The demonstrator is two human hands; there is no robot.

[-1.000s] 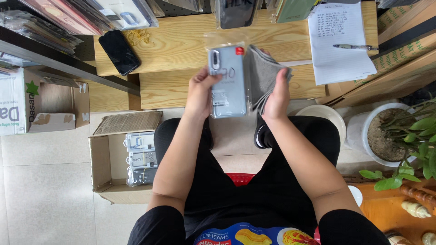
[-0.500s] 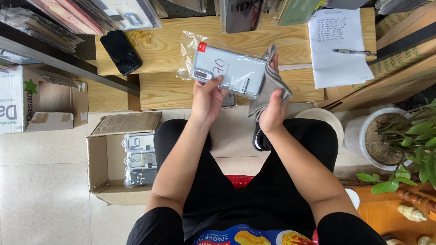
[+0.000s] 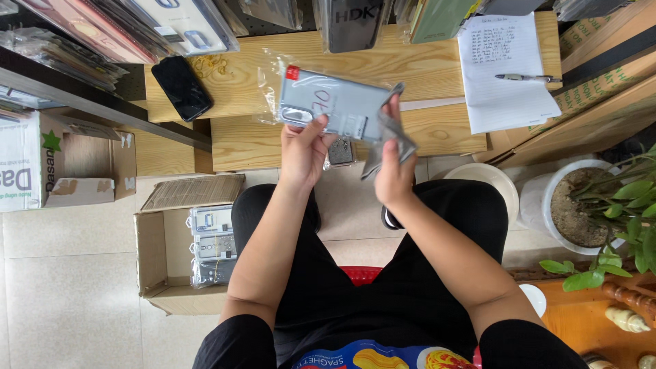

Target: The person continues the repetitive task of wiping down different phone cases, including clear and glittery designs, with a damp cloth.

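Seemingly light and slippery, the bagged phone case (image 3: 342,106): my left hand (image 3: 304,147) pinches its edge, right hand (image 3: 393,171) clamps the grey pouch (image 3: 393,137).

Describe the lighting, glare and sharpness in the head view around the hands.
Head view: soft, even light with only faint shadows; the clear plastic bag around the grey phone case catches pale glare; the left hand and right hand are fairly sharp; the grey cloth looks slightly blurred; wide-angle bending shows at the frame edges.
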